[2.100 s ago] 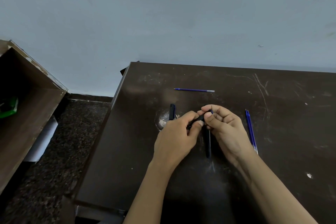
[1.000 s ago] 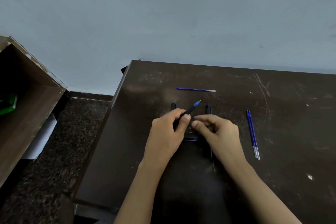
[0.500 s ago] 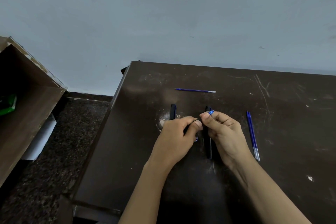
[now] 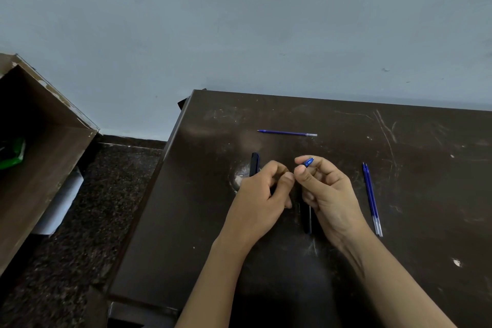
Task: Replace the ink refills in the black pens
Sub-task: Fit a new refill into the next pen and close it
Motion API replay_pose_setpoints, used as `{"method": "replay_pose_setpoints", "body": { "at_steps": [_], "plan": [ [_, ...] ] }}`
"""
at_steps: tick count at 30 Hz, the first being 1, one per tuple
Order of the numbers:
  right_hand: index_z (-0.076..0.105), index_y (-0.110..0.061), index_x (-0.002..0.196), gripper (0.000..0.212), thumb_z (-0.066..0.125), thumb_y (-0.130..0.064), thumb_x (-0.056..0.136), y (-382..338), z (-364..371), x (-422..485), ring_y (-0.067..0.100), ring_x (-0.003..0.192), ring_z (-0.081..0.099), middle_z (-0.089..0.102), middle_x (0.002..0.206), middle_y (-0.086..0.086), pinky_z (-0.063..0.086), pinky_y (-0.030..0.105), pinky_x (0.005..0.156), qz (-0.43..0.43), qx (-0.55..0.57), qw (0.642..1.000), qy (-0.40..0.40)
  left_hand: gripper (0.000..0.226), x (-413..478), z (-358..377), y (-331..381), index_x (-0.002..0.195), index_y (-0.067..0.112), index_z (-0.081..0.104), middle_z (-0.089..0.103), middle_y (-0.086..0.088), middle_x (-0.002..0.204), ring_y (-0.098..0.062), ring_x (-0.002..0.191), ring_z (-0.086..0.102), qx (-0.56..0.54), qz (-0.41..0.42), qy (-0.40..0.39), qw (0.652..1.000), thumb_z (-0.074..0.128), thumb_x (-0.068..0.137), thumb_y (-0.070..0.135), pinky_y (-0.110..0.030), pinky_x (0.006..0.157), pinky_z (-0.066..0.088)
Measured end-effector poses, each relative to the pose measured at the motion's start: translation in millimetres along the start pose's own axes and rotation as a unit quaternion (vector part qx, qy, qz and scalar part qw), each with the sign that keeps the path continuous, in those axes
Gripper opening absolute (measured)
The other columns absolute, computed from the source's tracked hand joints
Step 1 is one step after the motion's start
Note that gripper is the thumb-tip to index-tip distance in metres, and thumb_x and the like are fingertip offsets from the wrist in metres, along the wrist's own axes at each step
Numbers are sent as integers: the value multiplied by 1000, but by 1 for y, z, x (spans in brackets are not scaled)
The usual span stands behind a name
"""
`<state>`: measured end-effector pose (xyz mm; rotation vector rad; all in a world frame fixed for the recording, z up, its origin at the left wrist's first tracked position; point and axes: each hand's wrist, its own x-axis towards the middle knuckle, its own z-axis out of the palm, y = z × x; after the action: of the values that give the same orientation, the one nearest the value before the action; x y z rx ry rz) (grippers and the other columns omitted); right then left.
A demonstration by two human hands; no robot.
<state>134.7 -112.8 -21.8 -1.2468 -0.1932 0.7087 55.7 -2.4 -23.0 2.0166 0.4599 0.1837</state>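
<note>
On the dark scratched wooden table [image 4: 186,221], a black pen barrel [image 4: 306,217] lies under the right hand [image 4: 328,194], which pinches a small blue pen tip [image 4: 308,161]. The left hand [image 4: 262,200] is curled shut beside it, thumbs nearly touching; its contents are hidden. Another black pen [image 4: 254,164] lies just left. Two blue refills [image 4: 371,198] lie right; a single blue refill [image 4: 287,132] lies farther off.

we see a plain pale blue-grey wall [image 4: 239,21] behind a scuffed dark brown counter [image 4: 399,141], a speckled dark stone floor [image 4: 87,208] to its left, and an open brown wooden cabinet [image 4: 45,141] at far left.
</note>
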Motion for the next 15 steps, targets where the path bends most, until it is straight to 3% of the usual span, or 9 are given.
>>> {"method": "replay_pose_setpoints", "body": {
  "at_steps": [4,8,10,12,15],
  "plan": [
    [64,-3,104,22,61,-7,83,0,-4,2,2,49,47,61,70,0,41,13,47,10,12,1000,6,17,0,1,0,92,24,55,67,4,66,-3,67,65,10,12,-1,1000,43,98,34,-30,73,55],
    [63,-9,112,26,55,-3,88,1,-4,3,1,47,45,72,95,3,39,12,46,18,26,999,-10,21,1,2,-2,87,23,57,68,4,69,-2,69,64,17,11,24,1000,42,98,33,-19,67,49],
    [64,-10,111,28,61,-14,84,1,-3,3,2,49,45,71,89,1,38,14,46,15,10,1000,-15,21,2,2,-3,90,22,59,67,5,71,-2,70,64,14,15,29,999,42,99,32,-16,65,48],
    [66,-9,105,33,66,-22,76,1,-3,2,3,51,46,62,70,-3,36,15,45,13,-15,1000,-5,21,2,2,-2,93,21,60,67,5,72,-2,71,65,8,18,24,1000,43,98,31,-14,66,50],
    [65,-2,100,33,68,-21,73,2,-4,3,6,52,42,51,63,0,33,18,45,8,-21,1000,10,21,2,2,-1,92,21,60,67,4,71,-2,71,65,4,14,18,1000,44,98,33,-16,68,51]
  ]
}}
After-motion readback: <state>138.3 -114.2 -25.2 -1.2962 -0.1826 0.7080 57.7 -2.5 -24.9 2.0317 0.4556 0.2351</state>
